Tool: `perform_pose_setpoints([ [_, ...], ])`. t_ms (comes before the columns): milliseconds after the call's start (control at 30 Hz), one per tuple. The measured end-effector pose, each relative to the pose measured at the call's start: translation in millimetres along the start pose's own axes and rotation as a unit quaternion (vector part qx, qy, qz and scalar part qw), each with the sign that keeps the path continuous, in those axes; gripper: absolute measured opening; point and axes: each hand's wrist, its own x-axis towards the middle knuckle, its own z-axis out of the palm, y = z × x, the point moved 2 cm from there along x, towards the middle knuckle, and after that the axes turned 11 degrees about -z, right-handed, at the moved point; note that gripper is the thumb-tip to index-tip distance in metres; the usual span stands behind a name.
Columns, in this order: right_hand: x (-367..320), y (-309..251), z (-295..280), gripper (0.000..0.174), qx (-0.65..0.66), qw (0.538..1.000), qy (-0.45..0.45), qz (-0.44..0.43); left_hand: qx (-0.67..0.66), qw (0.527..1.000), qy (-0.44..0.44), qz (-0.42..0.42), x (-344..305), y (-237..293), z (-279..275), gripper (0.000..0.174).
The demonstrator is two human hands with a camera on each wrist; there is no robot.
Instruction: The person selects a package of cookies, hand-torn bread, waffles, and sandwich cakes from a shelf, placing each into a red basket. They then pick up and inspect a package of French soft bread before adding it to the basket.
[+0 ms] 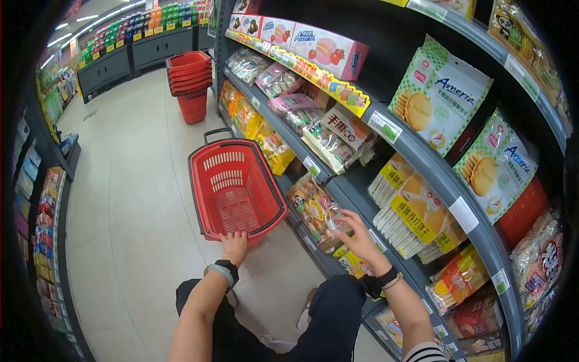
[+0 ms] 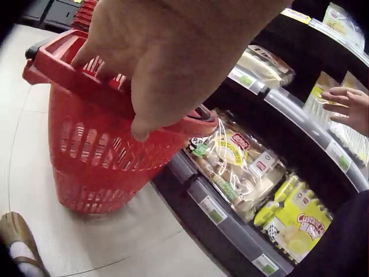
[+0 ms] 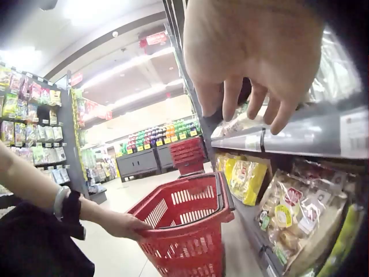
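A red shopping basket (image 1: 232,187) stands on the floor beside the shelves, with nothing inside it. My left hand (image 1: 234,246) grips its near rim, fingers over the edge and thumb on the outer wall in the left wrist view. My right hand (image 1: 360,240) hovers in front of the lower shelves, fingers loosely spread and holding nothing. Close to it, in the head view, lie a clear bag of bread rolls (image 1: 316,208) and a yellow custard pack (image 1: 354,260). Yellow cracker packs (image 1: 413,214) stand on the shelf just beyond that hand.
A stack of red baskets (image 1: 190,84) stands further down the aisle. Shelves at right carry pink boxes (image 1: 329,49) and green-checked biscuit bags (image 1: 443,96). Another shelf of packaged goods (image 1: 45,223) lines the left side. Bottles (image 1: 151,30) are displayed at the far end.
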Motion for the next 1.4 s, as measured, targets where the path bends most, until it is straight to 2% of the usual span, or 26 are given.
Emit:
perform_pose_setpoints([
  [33,7.9,-3.9,-1.6,0.034,0.005,1.0,-0.005,-0.005,-0.013,0.999,0.043,0.0,1.5,-2.6,-3.9,0.035],
  [100,20.5,-3.6,-10.0,0.033,-0.023,0.999,-0.005,-0.028,-0.021,0.998,0.05,0.011,12.3,-5.8,-2.3,0.037],
  [133,25.9,-4.2,-13.6,0.032,0.002,1.0,0.008,-0.002,-0.03,0.998,0.059,0.021,15.2,-8.3,-6.9,0.04],
  [367,33.6,18.6,-20.5,0.031,0.072,0.991,0.092,0.066,-0.005,0.999,0.025,0.046,17.4,-33.2,-39.6,0.043],
  [500,45.7,44.5,-23.1,0.029,0.066,0.986,0.137,0.061,0.013,0.999,0.0,0.051,35.4,-50.3,-21.4,0.039],
  [567,55.9,55.6,-20.6,0.031,0.124,0.972,0.182,0.085,0.041,0.994,-0.03,0.098,39.2,-54.2,-16.7,0.033],
  [633,70.7,65.5,-20.5,0.035,0.161,0.949,0.215,0.164,0.033,0.992,-0.019,0.118,48.9,-57.1,-3.5,0.027],
  [667,79.6,77.4,-19.0,0.047,0.148,0.948,0.228,0.164,0.017,0.991,0.015,0.135,50.3,-60.0,3.7,0.025],
  [700,90.8,87.6,-15.9,0.047,0.148,0.945,0.24,0.166,0.0,0.987,0.047,0.151,52.6,-63.3,9.4,0.023],
  [800,127.8,121.8,-12.8,0.076,0.078,0.923,0.306,0.219,0.017,0.986,0.034,0.163,60.7,-64.7,10.0,0.016],
  [833,142.8,142.4,-11.5,0.076,0.078,0.92,0.314,0.22,0.027,0.987,0.029,0.158,65.7,-64.1,13.3,0.014],
  [900,164.2,180.7,-6.5,0.068,0.066,0.891,0.385,0.229,0.041,0.982,0.056,0.177,83.3,-67.9,18.3,0.013],
  [933,173.7,148.9,-9.9,0.062,0.106,0.861,0.402,0.294,0.035,0.984,0.054,0.168,91.4,-69.1,14.3,0.013],
  [967,180.5,155.6,-9.0,0.062,0.104,0.859,0.404,0.298,0.026,0.986,0.052,0.158,99.7,-68.8,11.1,0.014],
  [1000,186.1,164.1,-5.5,0.059,0.192,0.855,0.406,0.258,0.0,0.986,0.066,0.154,111.0,-73.0,8.9,0.015],
  [1033,191.4,165.2,-5.4,0.057,0.276,0.845,0.404,0.215,-0.008,0.99,0.039,0.138,120.5,-77.0,2.1,0.015],
  [1067,193.3,167.0,-5.6,0.048,0.267,0.831,0.42,0.25,-0.033,0.989,0.026,0.144,125.8,-82.6,-5.6,0.015],
  [1100,195.8,156.0,-10.2,0.048,0.263,0.832,0.419,0.251,-0.057,0.987,0.016,0.148,129.5,-88.7,-16.8,0.015],
  [1133,196.5,137.4,-14.4,0.046,0.261,0.818,0.43,0.28,-0.055,0.988,-0.029,0.142,138.0,-95.5,-18.0,0.026],
  [1167,198.1,127.8,-15.4,0.043,0.261,0.801,0.443,0.308,-0.053,0.988,-0.028,0.144,141.5,-100.2,-20.5,0.026],
  [1200,196.6,157.1,-16.8,0.035,0.244,0.783,0.467,0.33,-0.064,0.985,-0.072,0.145,139.5,-103.9,-34.5,0.033],
  [1233,197.7,147.3,-15.9,0.035,0.243,0.781,0.47,0.331,-0.076,0.979,-0.116,0.147,141.0,-105.7,-43.6,0.042],
  [1267,197.1,136.3,-15.4,0.032,0.295,0.782,0.472,0.282,-0.093,0.97,-0.179,0.136,148.3,-107.8,-43.0,0.056],
  [1300,195.9,121.4,-12.7,0.03,0.344,0.777,0.474,0.232,-0.089,0.969,-0.182,0.141,154.8,-107.4,-44.4,0.056],
  [1367,191.2,112.1,-10.5,0.027,0.362,0.753,0.496,0.238,-0.236,0.938,-0.197,0.159,171.3,-103.1,-51.2,0.053],
  [1400,187.6,110.3,-11.5,0.029,0.449,0.744,0.468,0.163,-0.3,0.916,-0.212,0.161,178.0,-95.9,-65.3,0.053],
])
